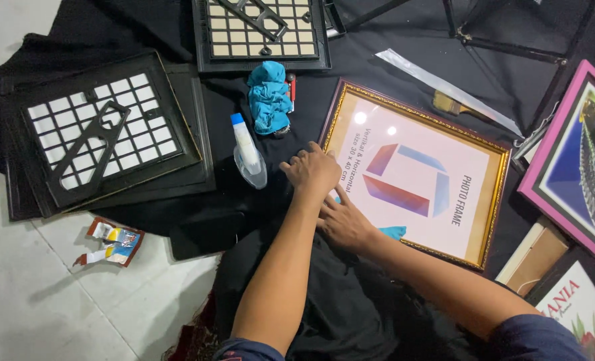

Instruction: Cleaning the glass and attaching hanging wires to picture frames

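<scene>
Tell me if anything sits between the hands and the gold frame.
Nothing visible does. The left hand rests on the gold frame's left edge, and the right hand lies on its glass, over a blue cloth. The spray bottle lies off to the left, clear of the frame.

**Frames spread across the cloth**

The gold-edged wooden photo frame [414, 174] lies on the black cloth [364, 60]. Left of it lie a clear plastic spray bottle [247, 152] and a crumpled blue rag [269, 97]. Farther left sits a black gridded frame back [103, 137]; a pink-bordered picture frame [575, 160] lies right.
</scene>
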